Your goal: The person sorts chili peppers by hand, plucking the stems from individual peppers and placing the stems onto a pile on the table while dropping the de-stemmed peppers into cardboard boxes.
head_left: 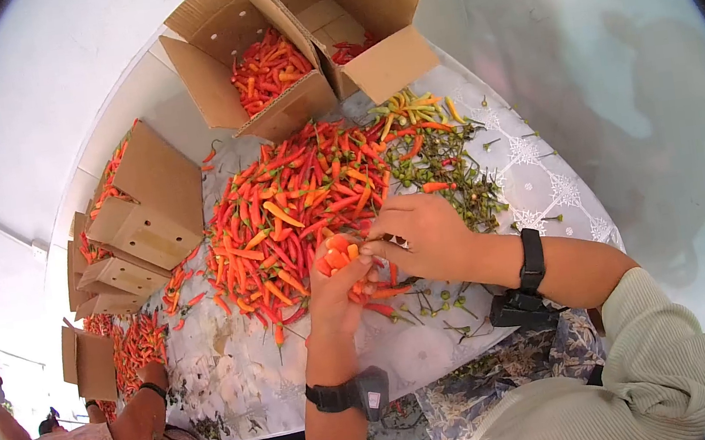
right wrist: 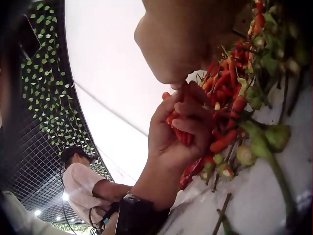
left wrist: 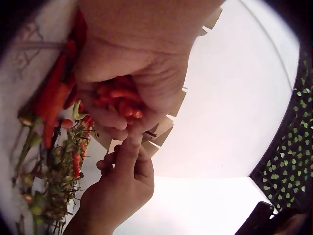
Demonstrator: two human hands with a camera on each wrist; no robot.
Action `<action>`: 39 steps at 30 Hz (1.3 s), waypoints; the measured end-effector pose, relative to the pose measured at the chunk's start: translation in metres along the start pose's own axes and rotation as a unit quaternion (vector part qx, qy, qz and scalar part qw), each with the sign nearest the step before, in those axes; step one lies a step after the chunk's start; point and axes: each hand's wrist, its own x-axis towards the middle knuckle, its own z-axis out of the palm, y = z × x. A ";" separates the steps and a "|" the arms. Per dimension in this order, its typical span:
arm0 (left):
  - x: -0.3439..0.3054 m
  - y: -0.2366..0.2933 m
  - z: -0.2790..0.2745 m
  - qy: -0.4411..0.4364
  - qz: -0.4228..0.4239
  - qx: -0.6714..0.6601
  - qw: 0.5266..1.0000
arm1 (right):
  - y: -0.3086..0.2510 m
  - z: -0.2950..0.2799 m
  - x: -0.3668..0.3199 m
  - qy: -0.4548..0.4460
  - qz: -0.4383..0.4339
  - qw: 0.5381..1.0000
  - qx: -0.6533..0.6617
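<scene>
Several red-orange chili peppers [head_left: 337, 255] are bunched in my left hand [head_left: 333, 300], its fingers curled round them. In the left wrist view these chilies [left wrist: 122, 98] fill the palm, their cut-looking ends showing. My right hand [head_left: 425, 236] meets the left at its fingertips, with thumb and forefinger pinching at the end of a chili; the pinched spot is mostly hidden by the fingers. Just beyond both hands spreads a large heap of red and orange chilies [head_left: 281, 211], many with green stems.
Plucked green stems [head_left: 443, 165] lie right of the heap, beside yellowish chilies [head_left: 409, 107]. Open cardboard boxes [head_left: 290, 109] with chilies stand at the back; more boxes [head_left: 156, 196] are at left. Another person's arm [head_left: 141, 417] reaches over chilies at lower left. A patterned cloth [head_left: 418, 357] covers the table.
</scene>
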 end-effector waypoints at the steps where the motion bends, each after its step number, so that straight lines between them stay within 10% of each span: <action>1: 0.000 0.000 0.001 0.004 -0.001 0.006 1.000 | 0.001 0.000 0.001 0.002 -0.003 1.000 0.009; 7: -0.001 0.000 -0.002 -0.012 -0.001 0.010 1.000 | 0.012 0.011 -0.001 -0.029 0.085 0.986 0.139; 12: -0.001 -0.001 -0.003 -0.043 0.019 0.022 0.999 | 0.013 -0.005 0.012 -0.207 0.317 0.848 0.370; 22: -0.004 -0.001 0.003 -0.049 0.032 0.024 0.998 | 0.021 0.001 0.006 -0.215 0.406 0.687 0.563; 31: 0.000 -0.005 0.002 -0.012 0.085 0.110 0.990 | 0.014 -0.002 0.009 -0.152 0.224 0.932 0.241; 39: 0.000 -0.001 0.000 0.000 0.061 0.050 0.997 | 0.016 0.002 0.007 -0.101 0.172 0.943 0.266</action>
